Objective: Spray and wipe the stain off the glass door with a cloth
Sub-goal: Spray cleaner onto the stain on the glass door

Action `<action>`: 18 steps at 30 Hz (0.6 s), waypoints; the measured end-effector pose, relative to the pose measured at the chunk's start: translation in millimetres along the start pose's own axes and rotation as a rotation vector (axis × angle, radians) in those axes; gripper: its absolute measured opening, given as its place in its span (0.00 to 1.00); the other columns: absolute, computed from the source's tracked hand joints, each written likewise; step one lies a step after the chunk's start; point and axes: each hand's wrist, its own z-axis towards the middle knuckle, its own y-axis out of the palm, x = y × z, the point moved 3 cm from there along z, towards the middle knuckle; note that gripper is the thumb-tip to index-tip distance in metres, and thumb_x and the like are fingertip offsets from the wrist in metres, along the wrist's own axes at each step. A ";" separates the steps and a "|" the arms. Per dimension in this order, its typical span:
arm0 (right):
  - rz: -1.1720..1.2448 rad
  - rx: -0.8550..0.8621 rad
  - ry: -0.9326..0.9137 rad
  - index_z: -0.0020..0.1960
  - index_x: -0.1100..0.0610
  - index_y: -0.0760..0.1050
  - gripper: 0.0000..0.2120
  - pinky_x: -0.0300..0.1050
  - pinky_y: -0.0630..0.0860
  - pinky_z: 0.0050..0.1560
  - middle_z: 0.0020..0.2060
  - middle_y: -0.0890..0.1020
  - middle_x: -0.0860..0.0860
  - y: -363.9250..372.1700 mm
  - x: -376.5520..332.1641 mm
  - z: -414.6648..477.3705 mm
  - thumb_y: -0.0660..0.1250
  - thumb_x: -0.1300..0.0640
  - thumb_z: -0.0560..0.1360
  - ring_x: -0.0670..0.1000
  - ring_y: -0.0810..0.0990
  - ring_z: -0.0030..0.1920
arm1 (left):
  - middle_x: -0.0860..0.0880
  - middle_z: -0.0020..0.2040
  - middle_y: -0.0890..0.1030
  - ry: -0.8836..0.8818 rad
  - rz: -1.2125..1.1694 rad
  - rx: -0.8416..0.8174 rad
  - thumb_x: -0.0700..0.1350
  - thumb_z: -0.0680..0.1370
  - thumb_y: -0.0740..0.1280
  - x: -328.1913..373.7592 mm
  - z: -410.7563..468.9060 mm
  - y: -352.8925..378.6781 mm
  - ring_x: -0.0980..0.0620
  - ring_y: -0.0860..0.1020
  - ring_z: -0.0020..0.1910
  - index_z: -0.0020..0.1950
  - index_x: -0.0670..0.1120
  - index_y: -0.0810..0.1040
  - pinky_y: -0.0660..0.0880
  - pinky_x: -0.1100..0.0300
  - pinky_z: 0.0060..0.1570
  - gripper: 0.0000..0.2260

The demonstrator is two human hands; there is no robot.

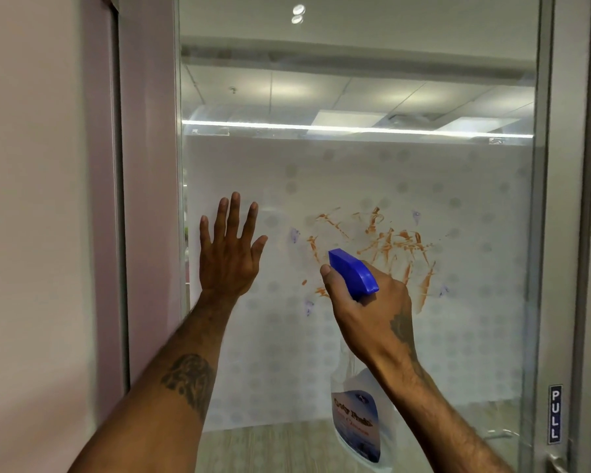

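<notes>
The glass door (355, 97) fills the middle of the view, with a frosted dotted band across its lower half. An orange-brown smeared stain (386, 245) spreads over that band, right of centre. My right hand (369, 312) grips a clear spray bottle (357, 425) by its neck, its blue trigger head (354, 273) raised just in front of the stain's lower left part, nozzle pointing up-left at the glass. My left hand (229, 250) is flat and open with fingers spread, at the door's left edge, apart from the stain. No cloth is in view.
A metal door frame (560, 233) runs down the right side with a black PULL sign (555, 414) and a handle (556, 464) below it. A pink wall (41, 233) and frame (151, 199) stand on the left.
</notes>
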 end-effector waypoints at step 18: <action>-0.038 0.071 0.176 0.44 0.52 0.81 0.15 0.32 0.72 0.28 0.31 0.83 0.46 -117.6 47.3 19.4 0.67 0.41 0.73 0.41 0.80 0.30 | 0.46 0.84 0.46 0.004 -0.084 0.004 0.62 0.84 0.48 -1.0 -3.4 1.7 0.45 0.45 0.83 0.84 0.52 0.47 0.47 0.39 0.78 0.31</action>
